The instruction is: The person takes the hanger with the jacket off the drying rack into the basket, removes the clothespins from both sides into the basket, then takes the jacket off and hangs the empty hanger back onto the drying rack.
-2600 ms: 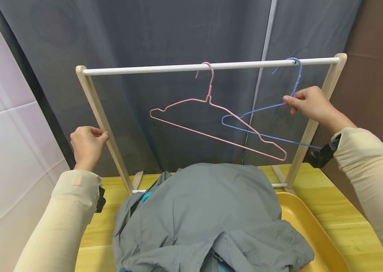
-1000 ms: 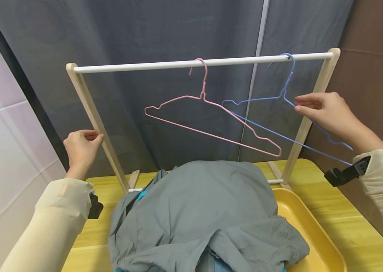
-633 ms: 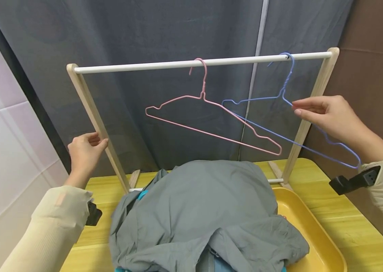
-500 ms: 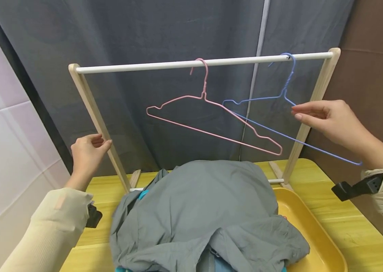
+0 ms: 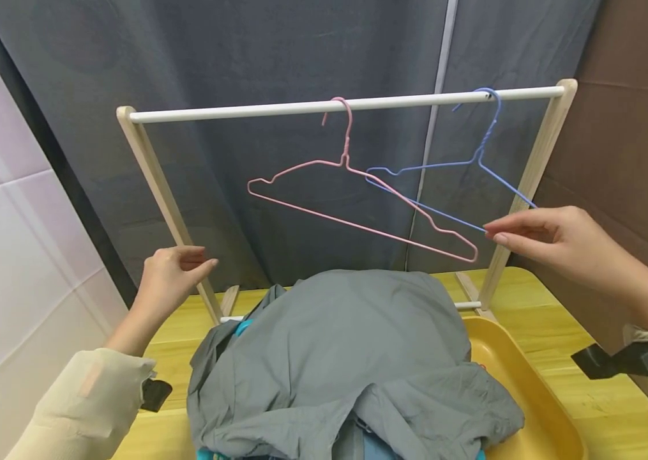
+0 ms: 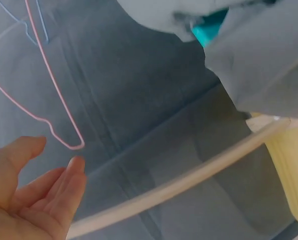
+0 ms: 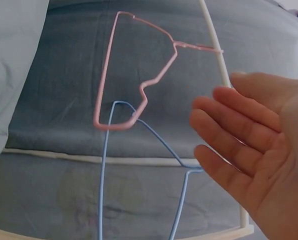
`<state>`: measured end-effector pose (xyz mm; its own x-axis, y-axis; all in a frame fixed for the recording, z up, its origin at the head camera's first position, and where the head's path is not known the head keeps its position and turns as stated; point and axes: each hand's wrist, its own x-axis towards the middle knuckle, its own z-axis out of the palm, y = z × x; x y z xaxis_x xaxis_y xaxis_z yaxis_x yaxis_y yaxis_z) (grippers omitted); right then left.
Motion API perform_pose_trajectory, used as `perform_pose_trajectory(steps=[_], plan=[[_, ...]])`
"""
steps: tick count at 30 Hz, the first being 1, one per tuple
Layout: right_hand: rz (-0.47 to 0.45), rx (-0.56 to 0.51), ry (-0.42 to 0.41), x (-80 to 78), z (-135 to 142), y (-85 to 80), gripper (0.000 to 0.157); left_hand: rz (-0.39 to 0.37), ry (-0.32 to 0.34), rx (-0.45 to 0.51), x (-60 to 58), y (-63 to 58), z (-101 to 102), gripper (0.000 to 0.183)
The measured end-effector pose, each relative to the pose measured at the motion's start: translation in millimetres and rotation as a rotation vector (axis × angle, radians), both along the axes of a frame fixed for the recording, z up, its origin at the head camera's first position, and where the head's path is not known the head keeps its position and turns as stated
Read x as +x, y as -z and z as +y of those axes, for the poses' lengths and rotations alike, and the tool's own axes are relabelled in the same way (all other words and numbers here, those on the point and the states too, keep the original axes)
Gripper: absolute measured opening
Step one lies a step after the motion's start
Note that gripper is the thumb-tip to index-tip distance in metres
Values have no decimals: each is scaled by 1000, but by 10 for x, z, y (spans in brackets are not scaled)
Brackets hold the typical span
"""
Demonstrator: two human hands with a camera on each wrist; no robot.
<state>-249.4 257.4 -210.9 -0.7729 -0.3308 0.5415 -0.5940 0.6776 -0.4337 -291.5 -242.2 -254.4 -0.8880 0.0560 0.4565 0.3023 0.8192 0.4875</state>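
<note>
A pink wire hanger (image 5: 346, 148) hangs from the middle of the rack's white rod (image 5: 243, 112). Farther right hangs a blue wire hanger (image 5: 485, 139), partly behind the pink one in the head view. My right hand (image 5: 565, 249) is in front of the blue hanger's right part and hides some of it; in the right wrist view its fingers (image 7: 229, 122) are extended and apart from both hangers. My left hand (image 5: 171, 278) is in front of the rack's left post, thumb and fingers parted, holding nothing. A grey garment (image 5: 358, 332) lies heaped below the hangers.
The garment spills over a yellow tray (image 5: 536, 383) on the yellow wood-grain table (image 5: 599, 358). Wooden posts (image 5: 542, 147) carry the rod at both ends. A dark grey curtain (image 5: 278, 57) stands behind, with a white panel (image 5: 25, 230) on the left.
My right hand has let go of the blue hanger's neck and moved down and right. The left hand has moved down and right from beside the post. The blue hanger has swung slightly.
</note>
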Motion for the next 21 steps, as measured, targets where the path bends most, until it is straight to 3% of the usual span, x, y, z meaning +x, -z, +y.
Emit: perform_pose_trajectory(steps=[6, 12, 16, 21], plan=[[-19, 99, -70, 94, -59, 117, 22, -94, 46, -39, 112, 12, 110, 46], [15, 128, -155, 112, -137, 275, 23, -133, 85, -89, 200, 105, 161, 46], [-52, 96, -193, 81, -158, 445, 20, -176, 122, -128, 236, 219, 150, 47], [-143, 67, -225, -1, -188, 679, 18, -288, 157, -184, 260, 379, 94, 56]])
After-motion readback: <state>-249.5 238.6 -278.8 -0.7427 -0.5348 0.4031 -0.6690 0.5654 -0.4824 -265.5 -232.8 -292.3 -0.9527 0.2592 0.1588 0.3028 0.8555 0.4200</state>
